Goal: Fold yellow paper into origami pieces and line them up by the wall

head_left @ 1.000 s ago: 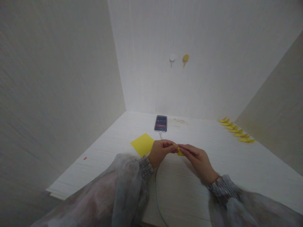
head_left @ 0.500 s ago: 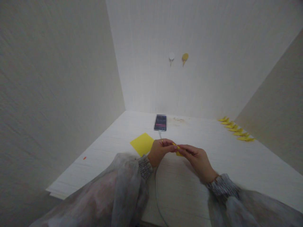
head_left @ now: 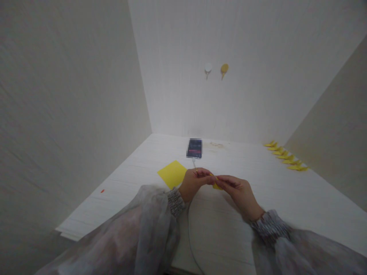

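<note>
Between my two hands is a small piece of folded yellow paper (head_left: 217,186), mostly covered by the fingers. My left hand (head_left: 195,181) pinches its left side, with a ring on one finger. From the right, my right hand (head_left: 238,190) grips the same paper between thumb and fingertips. The fingertips of both hands nearly meet. A flat yellow paper sheet (head_left: 172,173) lies on the table just left of my left hand, partly hidden by the hand and cuff.
A phone (head_left: 194,148) lies near the back wall, its cable (head_left: 189,233) running under my left hand to the front edge. Several folded yellow paper pieces (head_left: 283,156) form a row along the right wall. Two hooks (head_left: 224,68) hang on the back wall. An orange scrap (head_left: 102,191) lies left.
Both hands stay almost in place. The fingers have shifted very slightly on the folded yellow paper; the flat sheet and the row have not moved.
</note>
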Available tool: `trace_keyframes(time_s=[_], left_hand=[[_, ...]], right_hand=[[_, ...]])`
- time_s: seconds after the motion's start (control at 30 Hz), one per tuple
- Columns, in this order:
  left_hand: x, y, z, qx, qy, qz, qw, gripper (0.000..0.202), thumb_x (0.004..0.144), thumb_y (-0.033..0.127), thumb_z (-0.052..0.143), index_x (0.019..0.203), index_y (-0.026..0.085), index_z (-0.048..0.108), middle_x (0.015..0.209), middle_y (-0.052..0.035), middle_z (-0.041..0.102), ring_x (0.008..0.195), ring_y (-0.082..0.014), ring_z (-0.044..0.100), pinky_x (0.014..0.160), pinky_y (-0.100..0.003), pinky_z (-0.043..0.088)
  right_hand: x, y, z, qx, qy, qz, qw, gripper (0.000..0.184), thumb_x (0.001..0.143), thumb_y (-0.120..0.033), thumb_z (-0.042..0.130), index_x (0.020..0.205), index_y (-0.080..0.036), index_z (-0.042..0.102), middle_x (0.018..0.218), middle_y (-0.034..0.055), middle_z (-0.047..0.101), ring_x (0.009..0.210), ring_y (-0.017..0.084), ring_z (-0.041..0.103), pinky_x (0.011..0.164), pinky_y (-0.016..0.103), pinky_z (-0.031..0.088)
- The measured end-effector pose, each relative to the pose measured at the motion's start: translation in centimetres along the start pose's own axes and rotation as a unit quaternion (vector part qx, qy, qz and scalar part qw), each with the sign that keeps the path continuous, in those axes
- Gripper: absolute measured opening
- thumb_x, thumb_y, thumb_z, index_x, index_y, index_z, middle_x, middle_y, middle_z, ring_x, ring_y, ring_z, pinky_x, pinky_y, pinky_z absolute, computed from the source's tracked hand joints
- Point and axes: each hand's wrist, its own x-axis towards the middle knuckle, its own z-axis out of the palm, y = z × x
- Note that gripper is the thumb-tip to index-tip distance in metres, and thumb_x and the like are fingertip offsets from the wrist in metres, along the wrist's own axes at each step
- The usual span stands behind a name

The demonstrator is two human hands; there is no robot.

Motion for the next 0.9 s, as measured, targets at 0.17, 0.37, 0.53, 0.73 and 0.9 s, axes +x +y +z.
trace_keyframes(time_s=[0.17, 0.37, 0.53, 0.73, 0.9], left_hand=[[-0.05, 0.32, 0.07, 0.009, 0.017, -0.007, 1.0, 0.02, 0.055, 0.028, 0.068, 0.064, 0.011, 0.061, 0.058, -0.0011, 0.061, 0.056, -0.0101, 0.055, 0.06, -0.024, 0.045], [0.2, 0.12, -0.16, 0.01, 0.025, -0.004, 1.0, 0.024, 0.058, 0.033, 0.065, 0.065, 0.011, 0.061, 0.059, -0.0014, 0.06, 0.056, -0.0097, 0.055, 0.06, -0.023, 0.045], [0.26, 0.07, -0.13, 0.012, 0.034, -0.004, 0.999, 0.024, 0.058, 0.034, 0.065, 0.065, 0.011, 0.06, 0.059, -0.0015, 0.061, 0.056, -0.0099, 0.055, 0.061, -0.024, 0.045], [0.25, -0.08, 0.0, 0.026, 0.057, 0.01, 0.998, 0.022, 0.057, 0.032, 0.066, 0.065, 0.012, 0.06, 0.056, -0.0005, 0.06, 0.054, -0.0097, 0.056, 0.058, -0.023, 0.045], [0.42, -0.29, -0.16, -0.003, 0.083, 0.005, 0.997, 0.022, 0.058, 0.032, 0.066, 0.065, 0.012, 0.058, 0.057, 0.0002, 0.059, 0.052, -0.0077, 0.054, 0.055, -0.021, 0.045]], right_hand=[[-0.05, 0.34, 0.1, -0.004, -0.004, -0.002, 1.0, 0.022, 0.07, -0.034, 0.058, 0.085, -0.021, 0.066, 0.086, 0.0036, 0.068, 0.08, 0.019, 0.062, 0.076, 0.035, 0.049], [-0.15, 0.56, 0.18, -0.057, 0.023, -0.019, 0.998, 0.027, 0.07, -0.036, 0.058, 0.091, -0.02, 0.064, 0.088, 0.005, 0.067, 0.078, 0.02, 0.062, 0.072, 0.035, 0.05], [-0.19, 0.05, 0.3, -0.088, 0.021, -0.039, 0.995, 0.024, 0.071, -0.035, 0.056, 0.089, -0.021, 0.064, 0.083, 0.0042, 0.068, 0.074, 0.02, 0.063, 0.069, 0.034, 0.051], [-0.17, -0.31, 0.21, -0.103, 0.005, -0.059, 0.993, 0.025, 0.072, -0.032, 0.055, 0.094, -0.021, 0.063, 0.088, 0.003, 0.067, 0.079, 0.02, 0.062, 0.073, 0.033, 0.05], [-0.26, -0.24, 0.02, -0.119, -0.009, -0.09, 0.989, 0.031, 0.073, -0.027, 0.054, 0.104, -0.021, 0.058, 0.099, 0.0041, 0.063, 0.087, 0.02, 0.06, 0.079, 0.036, 0.047]])
